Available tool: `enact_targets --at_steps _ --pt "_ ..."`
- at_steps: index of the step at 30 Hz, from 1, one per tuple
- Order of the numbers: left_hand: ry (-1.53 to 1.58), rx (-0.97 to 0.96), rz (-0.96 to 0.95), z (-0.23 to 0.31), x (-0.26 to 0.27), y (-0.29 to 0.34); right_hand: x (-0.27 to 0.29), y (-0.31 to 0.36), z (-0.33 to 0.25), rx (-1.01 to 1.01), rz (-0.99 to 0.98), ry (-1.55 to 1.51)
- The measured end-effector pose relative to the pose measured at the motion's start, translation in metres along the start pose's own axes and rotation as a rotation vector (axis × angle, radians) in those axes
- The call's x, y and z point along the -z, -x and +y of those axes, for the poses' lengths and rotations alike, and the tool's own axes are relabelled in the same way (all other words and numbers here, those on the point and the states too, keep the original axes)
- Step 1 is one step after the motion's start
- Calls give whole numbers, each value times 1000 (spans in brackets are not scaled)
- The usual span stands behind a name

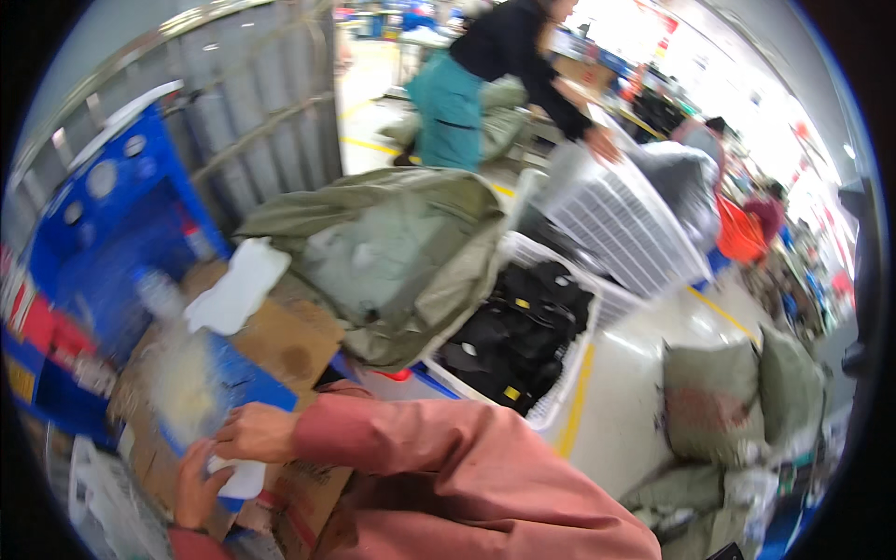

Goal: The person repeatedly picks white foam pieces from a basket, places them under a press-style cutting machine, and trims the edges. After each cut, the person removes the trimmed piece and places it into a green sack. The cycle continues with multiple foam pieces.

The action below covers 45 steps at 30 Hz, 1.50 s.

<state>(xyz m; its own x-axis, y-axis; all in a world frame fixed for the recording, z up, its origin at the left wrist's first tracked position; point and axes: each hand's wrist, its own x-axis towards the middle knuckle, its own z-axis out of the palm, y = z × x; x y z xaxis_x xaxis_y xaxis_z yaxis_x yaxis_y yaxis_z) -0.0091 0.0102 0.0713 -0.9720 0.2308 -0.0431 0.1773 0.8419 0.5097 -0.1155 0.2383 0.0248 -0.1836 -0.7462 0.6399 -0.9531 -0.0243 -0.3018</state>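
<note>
Both hands meet over a blue and cardboard-covered work surface at the lower left. My left hand (196,487) is closed on a small white flat piece (245,480), its thumb lying over the edge. Bent over the same piece from above, my right hand (254,433) has its fingers pressed together at the top edge; the fingertips are partly hidden. Just beyond the hands is a blurred clear plastic container or bag (191,383) with something pale yellow in it. A larger white flat piece (239,287), rounded and narrowed at the middle, lies on brown cardboard (297,338).
A blue machine housing (103,224) stands at left, beside a clear bottle (160,293). An open green sack (448,289) holds pale pieces. Black items fill a white crate (553,411). Behind it, a person (504,47) tilts another white crate (621,219). Stuffed sacks (714,397) sit right.
</note>
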Motion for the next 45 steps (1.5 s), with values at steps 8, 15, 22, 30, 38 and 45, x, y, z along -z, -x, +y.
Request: enact_targets --at_steps 8,15,22,30,38,45 --pt "104 12 -143 31 -2 8 93 15 -21 -32 -195 -33" --pt "212 54 22 39 25 98 85 -28 -74 0 -102 -90" --pt "153 278 181 35 62 160 59 -44 -59 179 -126 -79" --pt "9 173 227 32 69 131 74 -17 -58 33 -43 -78" --pt "-432 -13 519 37 53 85 77 17 -60 -179 0 -19" --pt "-118 280 908 70 10 97 84 48 -64 -293 304 173"
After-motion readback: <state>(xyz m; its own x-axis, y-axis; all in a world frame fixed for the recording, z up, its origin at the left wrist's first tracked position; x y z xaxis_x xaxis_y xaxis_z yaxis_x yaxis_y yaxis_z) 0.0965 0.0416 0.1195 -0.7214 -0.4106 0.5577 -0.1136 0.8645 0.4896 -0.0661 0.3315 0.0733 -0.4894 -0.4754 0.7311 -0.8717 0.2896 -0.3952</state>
